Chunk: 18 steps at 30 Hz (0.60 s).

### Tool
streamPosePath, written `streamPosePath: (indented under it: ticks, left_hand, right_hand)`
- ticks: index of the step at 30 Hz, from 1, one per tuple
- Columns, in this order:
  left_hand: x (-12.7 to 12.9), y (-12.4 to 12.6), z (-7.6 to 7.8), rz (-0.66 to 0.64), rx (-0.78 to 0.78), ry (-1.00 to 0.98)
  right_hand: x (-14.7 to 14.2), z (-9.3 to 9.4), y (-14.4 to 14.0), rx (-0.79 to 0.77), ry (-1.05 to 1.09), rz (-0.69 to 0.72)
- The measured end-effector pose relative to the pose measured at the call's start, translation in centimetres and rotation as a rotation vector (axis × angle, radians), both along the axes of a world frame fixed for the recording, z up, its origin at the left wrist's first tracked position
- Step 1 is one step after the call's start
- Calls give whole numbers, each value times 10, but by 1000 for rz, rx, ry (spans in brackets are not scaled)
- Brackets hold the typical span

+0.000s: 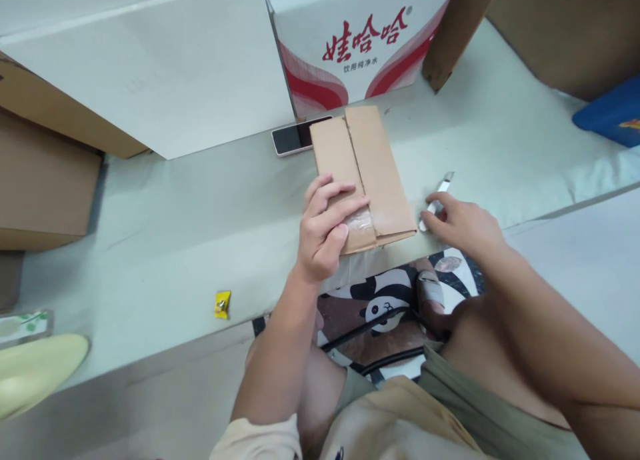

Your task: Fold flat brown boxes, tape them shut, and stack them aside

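A small flattish cardboard box (383, 173) lies on the cloth-covered table, with a seam down its upper face and a strip of clear tape (359, 221) near its front end. My left hand (324, 227) holds the box at its left front side, fingers lying across the top. Just right of the box, my right hand (453, 220) pinches a white utility knife (440, 192) between thumb and fingers. The knife's blade end points away from me, apart from the box.
Behind the box lie a phone (293, 139), partly covered by it, and a large white-and-red carton (360, 80). A yellow wrapped packet (223, 304) sits near the table's front edge. Brown cardboard (45, 173) stands left, a blue object (610, 113) right.
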<state>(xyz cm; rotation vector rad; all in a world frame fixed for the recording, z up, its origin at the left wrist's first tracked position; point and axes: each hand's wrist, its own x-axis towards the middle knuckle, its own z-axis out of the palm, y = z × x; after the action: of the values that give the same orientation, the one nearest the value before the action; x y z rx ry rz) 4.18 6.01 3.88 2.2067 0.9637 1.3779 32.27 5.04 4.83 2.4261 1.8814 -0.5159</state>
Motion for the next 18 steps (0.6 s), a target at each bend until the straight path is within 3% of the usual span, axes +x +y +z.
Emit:
streamPosePath:
  ticks: [2, 4, 8, 10, 14, 17, 18]
  left_hand:
    - [7, -1, 0, 28, 15, -15]
    - [16, -3, -1, 62, 43, -45]
    - [31, -7, -1, 147, 78, -56]
    - [35, -9, -1, 178, 81, -31]
    - [38, -10, -1, 192, 111, -37]
    - [39, -10, -2, 211, 119, -21]
    - [39, -9, -2, 211, 120, -20]
  right_hand:
    - [2, 1, -4, 20, 39, -2]
    - [3, 2, -9, 144, 179, -12]
    - [4, 3, -23, 581, 791, 37]
    - [1, 5, -29, 781, 998, 62]
    - [-11, 13, -34, 1070, 1004, 79]
    - [-22, 19, -39, 1191, 1033, 172]
    - [-25, 21, -43, 1167, 1024, 216]
